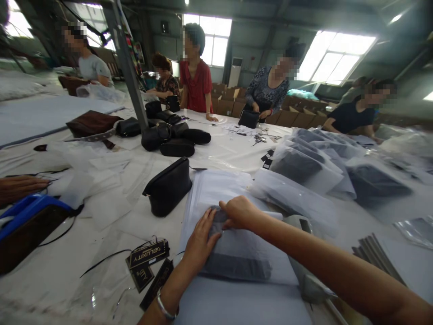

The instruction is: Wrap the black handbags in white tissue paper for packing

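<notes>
A dark bag (237,266) lies under a translucent white wrapping sheet (270,250), on a stack of white paper (237,300). My left hand (199,237) rests on the sheet's left side, fingers stretched out and thumb apart. From the right, my right hand (241,213) presses at the upper part of the wrap with curled fingers, pinched close to the left fingertips. What exactly sits in the pinch is partly hidden, but it appears to be the sheet. Just beyond my left hand stands a black pouch (169,187) with a zip top.
Black hang tags (147,257) lie left of my forearm. A grey device (301,225) stands beside my right arm. Wrapped bags (304,162) are heaped at right, black bags (176,137) ahead. Another person's hand (23,187) is near a blue object (30,212). Several people work across the table.
</notes>
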Action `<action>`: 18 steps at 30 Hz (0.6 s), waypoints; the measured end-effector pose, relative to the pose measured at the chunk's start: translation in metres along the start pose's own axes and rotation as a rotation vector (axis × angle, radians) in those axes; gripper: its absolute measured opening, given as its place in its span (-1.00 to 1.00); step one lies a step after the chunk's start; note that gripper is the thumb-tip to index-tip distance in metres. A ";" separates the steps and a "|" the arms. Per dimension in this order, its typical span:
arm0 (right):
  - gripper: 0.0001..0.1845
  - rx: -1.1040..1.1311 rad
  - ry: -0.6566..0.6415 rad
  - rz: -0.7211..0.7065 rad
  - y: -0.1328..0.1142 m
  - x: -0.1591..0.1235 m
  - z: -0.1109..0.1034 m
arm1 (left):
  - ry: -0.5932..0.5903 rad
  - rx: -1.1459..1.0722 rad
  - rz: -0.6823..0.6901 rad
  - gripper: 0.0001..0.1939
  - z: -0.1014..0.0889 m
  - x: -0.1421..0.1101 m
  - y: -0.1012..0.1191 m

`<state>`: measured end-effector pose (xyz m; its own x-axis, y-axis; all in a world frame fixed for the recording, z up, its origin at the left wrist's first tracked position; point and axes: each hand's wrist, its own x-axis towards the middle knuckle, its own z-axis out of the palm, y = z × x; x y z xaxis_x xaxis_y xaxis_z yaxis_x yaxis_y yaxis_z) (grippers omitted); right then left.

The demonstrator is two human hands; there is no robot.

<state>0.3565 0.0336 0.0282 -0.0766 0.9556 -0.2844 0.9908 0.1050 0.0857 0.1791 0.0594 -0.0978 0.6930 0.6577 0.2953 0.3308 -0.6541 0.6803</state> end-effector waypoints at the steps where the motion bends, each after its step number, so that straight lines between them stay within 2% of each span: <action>1: -0.30 0.018 0.016 0.048 0.006 -0.002 0.001 | -0.001 0.004 0.002 -0.34 0.001 0.000 -0.001; 3: -0.30 0.062 0.057 0.144 0.020 -0.012 0.007 | 0.004 0.013 0.013 -0.37 0.002 0.000 -0.003; 6: -0.51 0.119 0.142 0.297 0.048 -0.039 0.019 | 0.030 0.026 0.039 -0.40 0.003 0.001 -0.008; 10: -0.63 0.160 0.221 0.464 0.089 -0.083 0.036 | 0.054 0.036 0.054 -0.46 0.006 0.001 -0.013; 14: -0.76 0.208 0.163 0.551 0.124 -0.108 0.048 | 0.088 0.049 0.063 -0.51 0.010 0.001 -0.018; 18: -0.79 0.267 0.043 0.598 0.143 -0.108 0.057 | 0.099 0.062 0.084 -0.52 0.011 0.001 -0.026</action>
<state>0.5126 -0.0698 0.0170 0.4968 0.8388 -0.2226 0.8572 -0.5143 -0.0248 0.1785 0.0734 -0.1229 0.6545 0.6314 0.4158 0.3159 -0.7281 0.6084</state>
